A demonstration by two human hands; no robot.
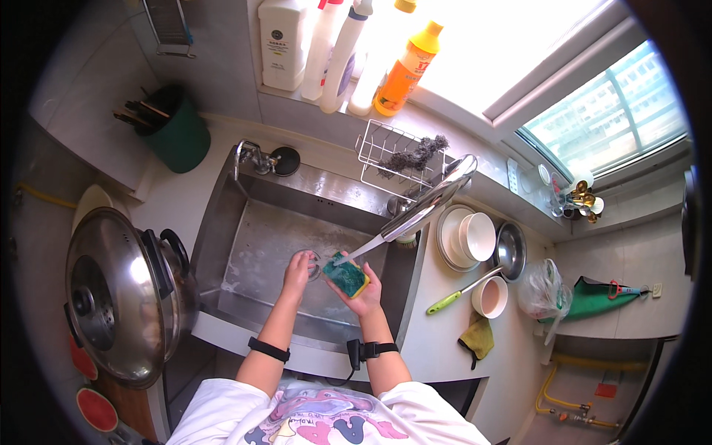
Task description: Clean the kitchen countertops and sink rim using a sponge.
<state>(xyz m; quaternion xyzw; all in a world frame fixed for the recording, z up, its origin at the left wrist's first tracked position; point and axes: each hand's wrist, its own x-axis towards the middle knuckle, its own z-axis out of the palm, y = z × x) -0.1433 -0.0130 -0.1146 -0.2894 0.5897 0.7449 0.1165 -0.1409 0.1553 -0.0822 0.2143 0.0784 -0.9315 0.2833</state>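
My right hand [369,293] holds a green-and-yellow scouring sponge [346,275] over the stainless steel sink [258,233]. From the pull-out spout of the chrome faucet [428,198], a stream of water [364,247] falls onto the green scouring side. Just left of the sponge is my left hand [298,272], apart from it, with fingers pointing towards the water and nothing seen in them. The sink's round drain [314,270] shows partly between my hands.
A large lidded steel pot [119,300] stands left of the sink. On the right counter are stacked white bowls [473,239], a steel ladle [507,253] with a green handle, a cup of brownish liquid [490,297] and a cloth [477,336]. A wire rack [384,147] holds steel wool [417,154].
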